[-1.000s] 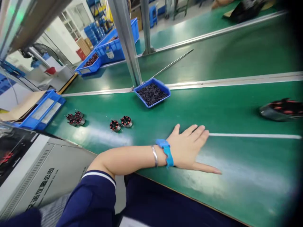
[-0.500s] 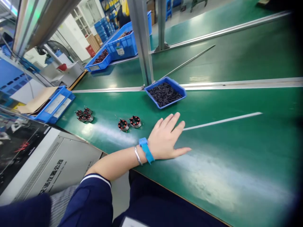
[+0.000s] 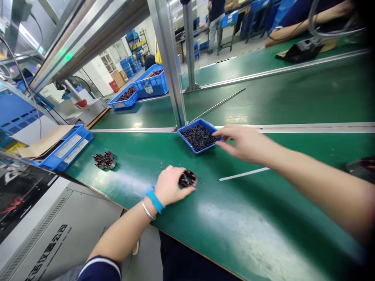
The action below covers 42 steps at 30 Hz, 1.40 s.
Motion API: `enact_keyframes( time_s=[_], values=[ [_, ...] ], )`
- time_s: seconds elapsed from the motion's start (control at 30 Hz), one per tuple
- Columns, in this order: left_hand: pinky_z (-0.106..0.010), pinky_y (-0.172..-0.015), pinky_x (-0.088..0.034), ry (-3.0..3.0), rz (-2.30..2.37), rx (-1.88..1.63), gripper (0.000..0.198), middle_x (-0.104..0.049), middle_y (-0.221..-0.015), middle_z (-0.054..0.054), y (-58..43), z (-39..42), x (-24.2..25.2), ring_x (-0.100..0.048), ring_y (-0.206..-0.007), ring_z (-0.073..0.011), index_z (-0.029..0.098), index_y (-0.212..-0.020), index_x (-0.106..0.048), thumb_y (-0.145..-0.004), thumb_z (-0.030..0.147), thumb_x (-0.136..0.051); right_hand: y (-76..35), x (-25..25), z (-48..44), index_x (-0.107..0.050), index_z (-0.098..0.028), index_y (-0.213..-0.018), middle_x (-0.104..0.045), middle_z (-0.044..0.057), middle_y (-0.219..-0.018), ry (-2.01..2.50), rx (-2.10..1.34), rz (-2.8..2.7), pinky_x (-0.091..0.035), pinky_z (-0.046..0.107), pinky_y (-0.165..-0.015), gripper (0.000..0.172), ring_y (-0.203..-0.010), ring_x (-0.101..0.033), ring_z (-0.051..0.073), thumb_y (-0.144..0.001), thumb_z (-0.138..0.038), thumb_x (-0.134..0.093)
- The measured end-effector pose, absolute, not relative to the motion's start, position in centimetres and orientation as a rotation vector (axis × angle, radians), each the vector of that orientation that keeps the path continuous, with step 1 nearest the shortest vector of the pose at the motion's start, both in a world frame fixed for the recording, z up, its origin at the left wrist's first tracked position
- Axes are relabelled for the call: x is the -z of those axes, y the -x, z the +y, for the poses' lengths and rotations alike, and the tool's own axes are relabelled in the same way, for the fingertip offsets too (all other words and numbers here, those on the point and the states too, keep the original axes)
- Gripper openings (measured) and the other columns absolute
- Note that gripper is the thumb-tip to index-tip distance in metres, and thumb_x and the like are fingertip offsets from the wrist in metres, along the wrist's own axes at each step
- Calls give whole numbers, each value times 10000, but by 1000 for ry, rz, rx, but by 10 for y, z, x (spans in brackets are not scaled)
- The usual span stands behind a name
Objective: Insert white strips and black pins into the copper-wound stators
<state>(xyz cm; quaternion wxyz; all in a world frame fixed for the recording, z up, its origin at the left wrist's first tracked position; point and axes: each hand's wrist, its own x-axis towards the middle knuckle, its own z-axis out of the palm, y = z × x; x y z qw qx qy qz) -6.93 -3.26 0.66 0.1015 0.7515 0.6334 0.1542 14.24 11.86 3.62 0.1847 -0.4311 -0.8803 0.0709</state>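
Observation:
My left hand (image 3: 171,188), with a blue wrist strap, is closed around a small round motor stator (image 3: 188,178) with red windings on the green belt (image 3: 263,218). My right hand (image 3: 244,142) reaches to the right rim of a small blue tray (image 3: 187,145) full of thin dark pins (image 3: 199,136). Its thumb and fingers are drawn together at the tray's edge; whether they hold a pin is not visible. A cluster of several more stators (image 3: 104,160) lies further left on the belt.
A metal upright (image 3: 170,62) stands just behind the pin tray. A long thin rod (image 3: 218,104) lies on the far belt. Blue bins (image 3: 152,84) sit at the back left, a blue tray with cardboard (image 3: 63,146) at the left. Another person's arm (image 3: 299,27) rests far right.
My left hand has gone from lying flat on the belt to gripping a stator. My right arm has come into view and reached the pin tray. The view tilted upward.

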Motion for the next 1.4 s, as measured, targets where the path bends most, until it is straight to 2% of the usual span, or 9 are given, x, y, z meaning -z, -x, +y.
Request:
enact_keyframes(
  time_s=[0.17, 0.3, 0.47, 0.67, 0.83, 0.93, 1.03, 1.2, 1.4],
  values=[
    [-484, -985, -457, -2151, 1757, -806, 729, -627, -1215, -126, 40, -7, -18, -567, -1120, -304, 181, -1101, -616, -546, 624, -782, -108, -37, 142, -639, -100, -1144, -604, 193, -1180, 1473, -58, -2473, -489, 383, -742, 337, -970, -638, 297, -913, -239, -436],
    [-384, -864, -532, -1832, 1947, -1150, 414, -636, -1166, -142, 57, 51, -18, -661, -910, -207, 133, -1085, -620, -778, 405, -680, -110, -29, 145, -679, -95, -1034, -675, 192, -985, 1645, -17, -2463, -456, 360, -669, 328, -868, -657, 295, -882, -196, -407],
    [-323, -797, -554, -1841, 1909, -1114, 168, -680, -1067, -107, 71, 104, -6, -627, -622, -95, 116, -948, -656, -787, 124, -612, -117, -26, 124, -670, -65, -990, -668, 213, -944, 1676, 78, -2474, -422, 355, -654, 329, -855, -629, 303, -891, -226, -401],
    [-403, -925, -512, -2026, 1787, -1231, 250, -658, -1156, -126, 57, 69, -29, -629, -1045, -226, 151, -1034, -625, -792, 180, -568, -95, -31, 129, -670, -102, -1020, -625, 194, -1102, 1478, 122, -2630, -370, 416, -825, 310, -1060, -538, 313, -899, -209, -405],
    [-413, -1052, -438, -2588, 1008, -492, 569, -554, -1346, -169, 24, 0, -35, -527, -1232, -279, 115, -1216, -542, -695, 303, -672, -84, -32, 144, -683, -99, -985, -635, 187, -1076, 1485, 30, -2684, -362, 396, -799, 312, -993, -593, 283, -902, -166, -389],
    [-390, -978, -488, -2674, 1056, -119, 427, -579, -1316, -130, 8, -14, -26, -555, -1175, -265, 139, -1208, -542, -791, 219, -596, -84, -32, 146, -665, -93, -1042, -633, 191, -1106, 1492, 0, -2691, -364, 393, -790, 326, -1010, -600, 289, -908, -168, -377],
    [-393, -799, -552, -2663, 1305, 29, 291, -665, -1066, -120, -3, -15, -23, -613, -963, -272, 129, -1037, -605, -821, 323, -625, -85, -31, 147, -659, -105, -1066, -648, 185, -1107, 1480, -33, -2709, -365, 392, -798, 314, -1007, -613, 284, -902, -177, -401],
    [-423, -745, -558, -2532, 1612, -34, 389, -659, -922, -112, -4, -21, -24, -610, -876, -282, 132, -903, -608, -749, 479, -697, -85, -31, 150, -686, -128, -999, -672, 163, -1097, 1448, -86, -2700, -374, 390, -820, 271, -1009, -620, 273, -879, -164, -445],
    [-384, -813, -550, -2527, 1452, -350, 210, -670, -998, -89, 5, -25, -11, -608, -926, -243, 151, -972, -589, -841, 313, -566, -92, -31, 159, -699, -156, -1021, -698, 129, -1080, 1466, -175, -2551, -428, 350, -790, 281, -975, -633, 265, -863, -208, -472]
  ],
)
